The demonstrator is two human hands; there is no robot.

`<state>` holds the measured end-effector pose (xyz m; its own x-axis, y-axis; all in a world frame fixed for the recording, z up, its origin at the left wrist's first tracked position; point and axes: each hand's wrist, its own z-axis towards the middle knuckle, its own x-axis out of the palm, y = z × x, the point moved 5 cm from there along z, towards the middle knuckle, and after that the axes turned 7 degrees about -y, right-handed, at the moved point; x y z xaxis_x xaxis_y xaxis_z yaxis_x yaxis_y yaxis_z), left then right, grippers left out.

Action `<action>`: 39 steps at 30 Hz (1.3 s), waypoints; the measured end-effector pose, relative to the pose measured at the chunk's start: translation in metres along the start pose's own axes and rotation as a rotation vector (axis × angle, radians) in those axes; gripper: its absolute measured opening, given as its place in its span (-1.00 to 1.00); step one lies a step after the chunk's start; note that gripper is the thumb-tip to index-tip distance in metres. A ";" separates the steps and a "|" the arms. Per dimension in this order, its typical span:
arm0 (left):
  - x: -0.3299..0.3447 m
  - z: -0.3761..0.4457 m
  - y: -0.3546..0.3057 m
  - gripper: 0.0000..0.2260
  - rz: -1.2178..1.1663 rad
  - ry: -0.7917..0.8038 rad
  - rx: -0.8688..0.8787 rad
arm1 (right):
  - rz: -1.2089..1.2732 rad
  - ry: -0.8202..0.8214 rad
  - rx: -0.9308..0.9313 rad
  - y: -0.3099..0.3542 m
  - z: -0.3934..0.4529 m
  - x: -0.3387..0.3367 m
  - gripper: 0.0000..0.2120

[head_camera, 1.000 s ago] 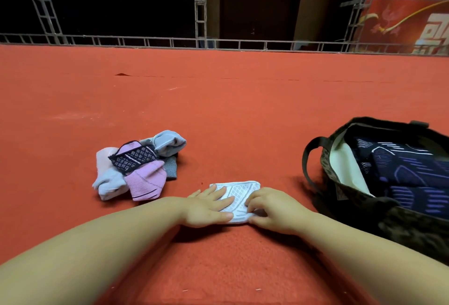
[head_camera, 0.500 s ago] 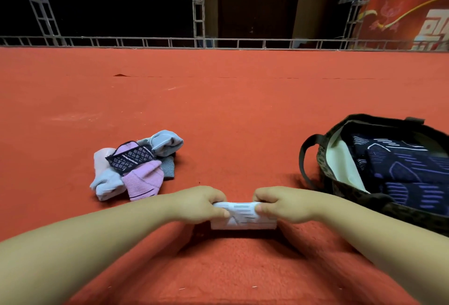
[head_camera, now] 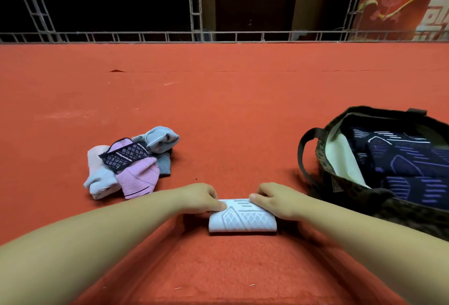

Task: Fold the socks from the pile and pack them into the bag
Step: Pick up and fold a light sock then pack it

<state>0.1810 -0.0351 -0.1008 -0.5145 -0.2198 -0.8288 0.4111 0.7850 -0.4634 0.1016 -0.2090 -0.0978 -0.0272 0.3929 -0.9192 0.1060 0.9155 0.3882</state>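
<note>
Two hands meet on one folded white sock, and that sock lies directly ahead of you at about 6 o'clock in the view, flat on the red carpeted floor, with its long axis running side to side from 9 to 3 o'clock. Your left hand grips the far left corner, fingers curled down over the edge and thumb lying on top; your right hand does the same at the far right corner, so each holds the fold along its far edge, and both wrists sit low over the carpet with the forearms converging from the near corners of the view. What the coming move turns on is where the bag lies: it sits at roughly 3 o'clock from the sock, well apart from it, its mouth open toward you and dark patterned folded pieces already inside. Your right hand is plainly the nearer of the two to that opening, so I would judge it the natural carrier, taking the sock sideways without turning it. The pile of socks, in pink, pale blue, grey and a dark gridded one, waits at about 10 o'clock from the sock, near your left forearm but not touching it, so your left hand is better placed to fetch the next one. Mind the fold as you lift; a one-handed pinch at a corner could let it spring open.
</note>
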 end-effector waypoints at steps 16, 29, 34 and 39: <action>-0.035 -0.006 -0.050 -0.87 -0.719 -0.306 0.033 | 0.905 -0.259 0.075 -0.006 -0.044 -0.052 -0.76; -0.019 0.042 -0.248 -0.73 -0.724 -0.246 0.296 | 0.797 -0.732 0.285 -0.130 -0.122 -0.195 -0.70; -0.001 0.071 -0.301 -0.74 -0.663 -0.113 0.313 | 0.767 -0.648 0.448 -0.190 -0.113 -0.212 -0.89; -0.006 0.104 -0.327 -0.68 -0.560 -0.216 0.393 | 0.577 -0.642 0.482 -0.223 -0.091 -0.222 -0.84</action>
<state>0.1276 -0.3501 0.0230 -0.5835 -0.6707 -0.4579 0.3901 0.2631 -0.8824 -0.0060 -0.4928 0.0256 0.6850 0.5155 -0.5148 0.3308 0.4095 0.8502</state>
